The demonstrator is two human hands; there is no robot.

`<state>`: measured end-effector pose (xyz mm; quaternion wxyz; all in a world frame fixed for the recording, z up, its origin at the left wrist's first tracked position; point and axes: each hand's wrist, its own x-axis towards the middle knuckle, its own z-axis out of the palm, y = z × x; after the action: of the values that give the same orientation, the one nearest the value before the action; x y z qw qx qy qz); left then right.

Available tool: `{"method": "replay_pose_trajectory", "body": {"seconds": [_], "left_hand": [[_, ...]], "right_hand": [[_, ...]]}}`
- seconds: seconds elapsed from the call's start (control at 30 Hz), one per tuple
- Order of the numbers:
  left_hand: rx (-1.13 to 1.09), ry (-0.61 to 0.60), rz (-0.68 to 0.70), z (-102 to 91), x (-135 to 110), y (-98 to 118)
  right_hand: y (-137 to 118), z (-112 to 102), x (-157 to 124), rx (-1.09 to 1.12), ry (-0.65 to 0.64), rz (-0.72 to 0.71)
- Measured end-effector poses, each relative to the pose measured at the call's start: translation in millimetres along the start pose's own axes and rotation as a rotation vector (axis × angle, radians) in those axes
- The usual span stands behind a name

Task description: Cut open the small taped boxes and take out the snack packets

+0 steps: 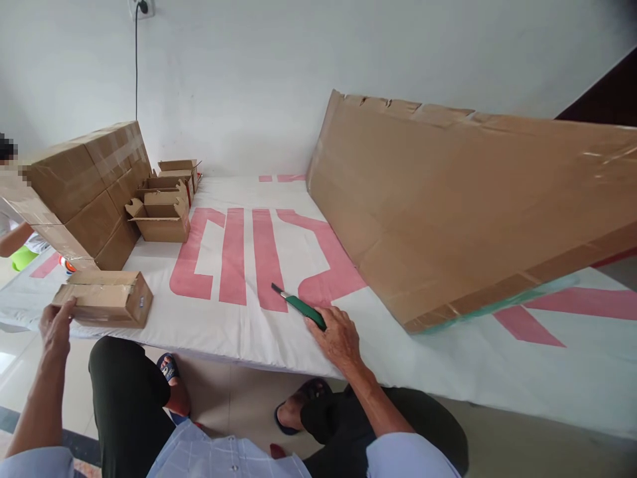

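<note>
My right hand (pixel 338 335) is wrapped round the green handle of a utility knife (pixel 304 309). Its blade end points up and left, over the printed cloth. At the table's front left, my left hand (pixel 57 325) grips the left end of a small taped cardboard box (pixel 107 307), with the thumb on its upper edge; some fingers are hidden. The box is closed and lies on the cloth, well apart from the knife.
A white cloth with pink print (pixel 233 342) covers the table. Stacked taped cartons (pixel 94 192) stand at the left, with several open small boxes (pixel 162 229) beside them. A large tilted carton (pixel 462 206) fills the right. Another person's arm (pixel 14 240) shows at far left.
</note>
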<state>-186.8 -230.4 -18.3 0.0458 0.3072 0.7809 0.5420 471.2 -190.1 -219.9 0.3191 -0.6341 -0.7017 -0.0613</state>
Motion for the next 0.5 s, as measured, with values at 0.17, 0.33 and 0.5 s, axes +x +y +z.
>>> {"method": "replay_pose_trajectory", "body": {"seconds": [0.17, 0.33, 0.5], "left_hand": [[-0.092, -0.205, -0.104, 18.9, -50.3, 18.6], [-0.112, -0.382, -0.039, 44.9, -97.5, 34.5], [-0.113, -0.530, 0.009, 67.2, -122.5, 43.2]], "right_hand": [[2.0, 1.4, -1.5, -0.007, -0.005, -0.007], [1.6, 1.2, -1.8, -0.001, 0.013, -0.012], [0.9, 0.3, -1.2, 0.011, 0.009, -0.013]]}}
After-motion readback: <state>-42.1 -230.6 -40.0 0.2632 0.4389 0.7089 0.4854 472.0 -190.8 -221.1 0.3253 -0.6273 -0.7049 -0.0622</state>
